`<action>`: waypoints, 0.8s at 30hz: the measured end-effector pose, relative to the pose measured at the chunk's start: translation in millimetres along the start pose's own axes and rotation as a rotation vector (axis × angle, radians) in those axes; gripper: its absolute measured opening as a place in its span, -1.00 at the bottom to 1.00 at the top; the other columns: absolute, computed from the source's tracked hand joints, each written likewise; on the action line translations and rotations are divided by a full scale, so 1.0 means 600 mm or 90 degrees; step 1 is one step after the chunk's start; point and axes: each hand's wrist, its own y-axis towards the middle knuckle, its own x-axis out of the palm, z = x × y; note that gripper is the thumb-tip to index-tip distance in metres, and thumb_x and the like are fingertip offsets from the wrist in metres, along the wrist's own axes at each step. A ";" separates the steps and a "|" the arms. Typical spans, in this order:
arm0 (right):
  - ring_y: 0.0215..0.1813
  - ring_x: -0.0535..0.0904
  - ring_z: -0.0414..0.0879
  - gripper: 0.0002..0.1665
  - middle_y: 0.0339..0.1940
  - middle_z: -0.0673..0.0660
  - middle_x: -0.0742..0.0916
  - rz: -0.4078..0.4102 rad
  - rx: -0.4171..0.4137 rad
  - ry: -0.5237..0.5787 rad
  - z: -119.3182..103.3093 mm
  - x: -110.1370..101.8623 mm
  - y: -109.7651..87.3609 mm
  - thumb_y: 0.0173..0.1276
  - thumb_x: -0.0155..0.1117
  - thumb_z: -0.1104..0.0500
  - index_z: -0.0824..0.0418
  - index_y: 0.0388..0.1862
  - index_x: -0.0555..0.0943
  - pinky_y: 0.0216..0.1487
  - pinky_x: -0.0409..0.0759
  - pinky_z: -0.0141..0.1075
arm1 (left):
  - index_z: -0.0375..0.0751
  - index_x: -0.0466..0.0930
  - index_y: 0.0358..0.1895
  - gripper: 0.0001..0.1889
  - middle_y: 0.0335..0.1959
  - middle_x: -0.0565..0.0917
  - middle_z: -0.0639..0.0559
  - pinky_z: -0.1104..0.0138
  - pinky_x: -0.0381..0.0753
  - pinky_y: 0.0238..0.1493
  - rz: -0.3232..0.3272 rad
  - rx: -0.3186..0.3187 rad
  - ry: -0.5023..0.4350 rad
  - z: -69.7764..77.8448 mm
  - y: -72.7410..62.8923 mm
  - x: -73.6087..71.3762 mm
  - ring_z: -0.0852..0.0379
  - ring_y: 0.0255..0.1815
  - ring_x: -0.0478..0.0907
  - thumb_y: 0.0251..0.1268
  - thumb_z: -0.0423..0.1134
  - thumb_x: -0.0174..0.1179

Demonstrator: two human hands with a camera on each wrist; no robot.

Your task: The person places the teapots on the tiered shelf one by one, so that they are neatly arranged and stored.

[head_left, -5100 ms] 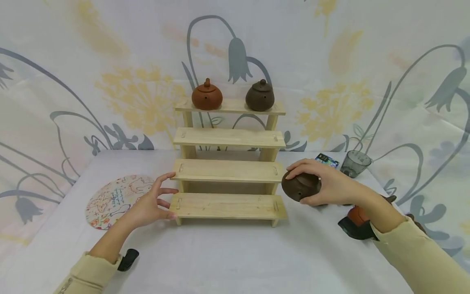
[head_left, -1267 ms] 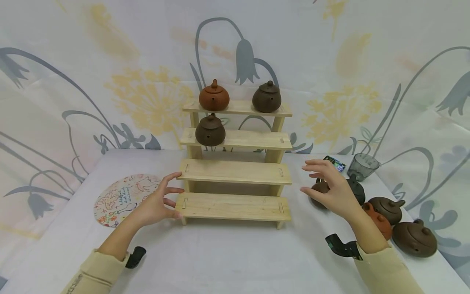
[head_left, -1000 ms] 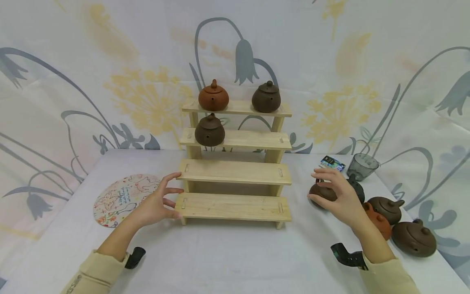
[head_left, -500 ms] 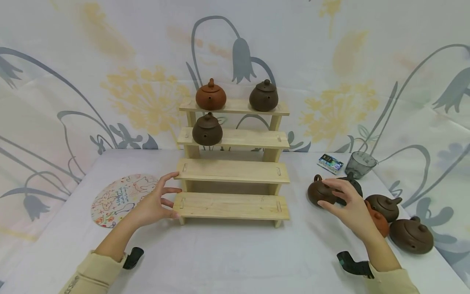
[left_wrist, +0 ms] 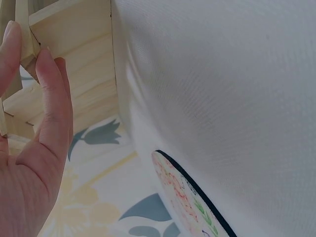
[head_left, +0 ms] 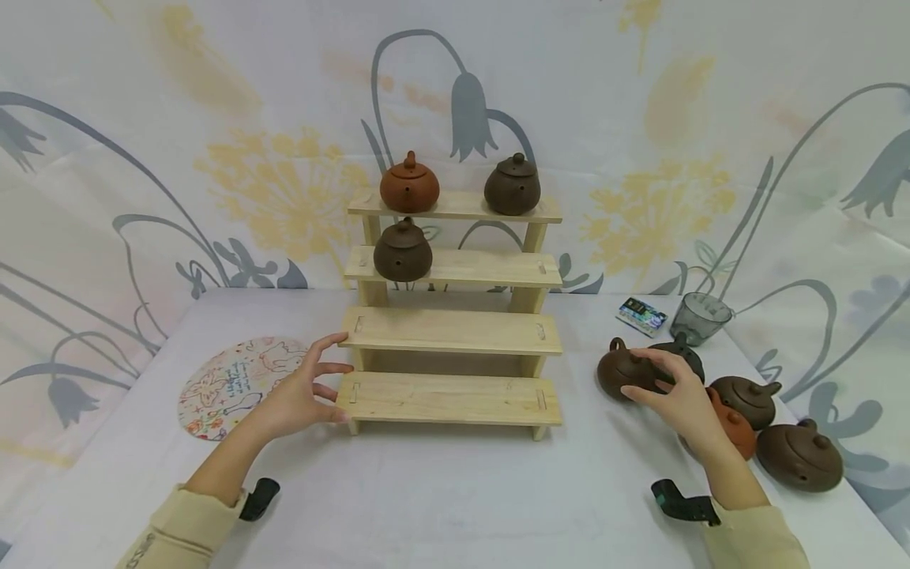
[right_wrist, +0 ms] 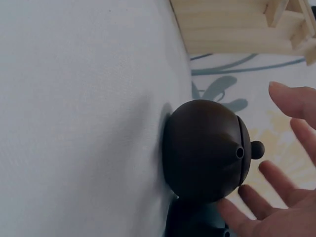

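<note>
My left hand [head_left: 295,401] holds the left end of the four-tier wooden display stand [head_left: 448,399]. In the left wrist view, a board end [left_wrist: 29,44] sits between its fingertips. On the right, my right hand [head_left: 675,399] hovers with thumb and fingers spread, beside a dark brown teapot [head_left: 620,375] and in front of a black teapot [head_left: 686,352]. The right wrist view shows a round dark teapot [right_wrist: 202,148] with the fingers around its lid side; contact is unclear. An orange-brown teapot [head_left: 410,190] and a dark one [head_left: 513,186] occupy the top tier; another dark teapot [head_left: 403,251] stands below.
More teapots crowd the right edge: a reddish one [head_left: 735,427] partly behind my wrist, a brown one [head_left: 746,399] and a larger brown one [head_left: 799,456]. Behind them are a glass cup [head_left: 700,318] and a small printed card [head_left: 641,316]. A round patterned mat [head_left: 235,387] lies left.
A dark teapot, earlier gripped by my right hand, now stands on the second tier from the top. My right hand has come back down and right over the teapots. The left hand stays put.
</note>
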 end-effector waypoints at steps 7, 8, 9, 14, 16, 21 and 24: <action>0.38 -0.02 0.38 -0.10 0.41 0.43 0.14 -0.070 0.093 0.018 0.008 -0.004 0.017 0.14 0.41 0.08 0.25 0.39 0.20 0.21 0.01 0.28 | 0.16 -0.14 0.42 0.14 0.21 0.39 -0.32 0.21 0.55 -0.33 -0.002 0.001 -0.005 -0.001 -0.001 0.000 -0.05 -0.22 0.54 -0.17 -0.53 0.42; 0.38 0.00 0.36 -0.08 0.40 0.43 0.15 -0.077 0.095 0.026 0.010 -0.005 0.018 0.14 0.42 0.09 0.25 0.40 0.19 0.21 0.01 0.27 | 0.16 -0.14 0.42 0.13 0.21 0.39 -0.32 0.21 0.55 -0.33 -0.002 0.001 -0.005 -0.001 -0.001 0.000 -0.05 -0.21 0.54 -0.17 -0.53 0.42; 0.36 0.02 0.36 -0.07 0.39 0.43 0.16 -0.084 0.094 0.034 0.011 -0.005 0.019 0.14 0.42 0.11 0.25 0.41 0.17 0.21 0.02 0.26 | 0.16 -0.15 0.42 0.14 0.21 0.39 -0.32 0.21 0.55 -0.33 -0.002 0.001 -0.003 -0.001 -0.001 0.000 -0.05 -0.21 0.54 -0.17 -0.53 0.42; 0.25 0.13 0.35 -0.07 0.29 0.44 0.17 -0.099 0.090 0.025 0.012 -0.005 0.020 0.12 0.43 0.09 0.25 0.39 0.18 0.12 0.16 0.21 | 0.15 -0.15 0.42 0.13 0.21 0.39 -0.32 0.21 0.56 -0.34 -0.003 0.001 -0.005 0.000 0.000 -0.001 -0.06 -0.21 0.54 -0.16 -0.54 0.42; 0.22 0.15 0.36 -0.08 0.25 0.43 0.16 -0.099 0.093 0.015 0.012 -0.004 0.021 0.12 0.43 0.06 0.26 0.38 0.20 0.07 0.22 0.19 | 0.15 -0.15 0.42 0.13 0.21 0.39 -0.33 0.21 0.56 -0.34 -0.003 0.002 -0.005 0.000 -0.001 -0.001 -0.06 -0.21 0.54 -0.16 -0.54 0.42; 0.26 0.09 0.37 -0.05 0.32 0.45 0.10 -0.123 0.098 0.037 0.015 0.007 0.027 0.11 0.44 0.08 0.27 0.39 0.18 0.12 0.18 0.21 | 0.13 -0.15 0.43 0.13 0.21 0.39 -0.33 0.20 0.56 -0.32 -0.003 0.006 0.002 0.000 -0.002 -0.002 -0.07 -0.20 0.54 -0.16 -0.52 0.42; 0.32 0.04 0.37 0.00 0.41 0.43 0.06 -0.144 0.100 0.048 0.019 0.012 0.033 0.07 0.47 0.08 0.25 0.41 0.15 0.18 0.12 0.22 | 0.13 -0.15 0.43 0.13 0.21 0.39 -0.33 0.20 0.56 -0.31 -0.004 0.006 0.001 0.000 -0.001 -0.001 -0.07 -0.20 0.54 -0.16 -0.52 0.42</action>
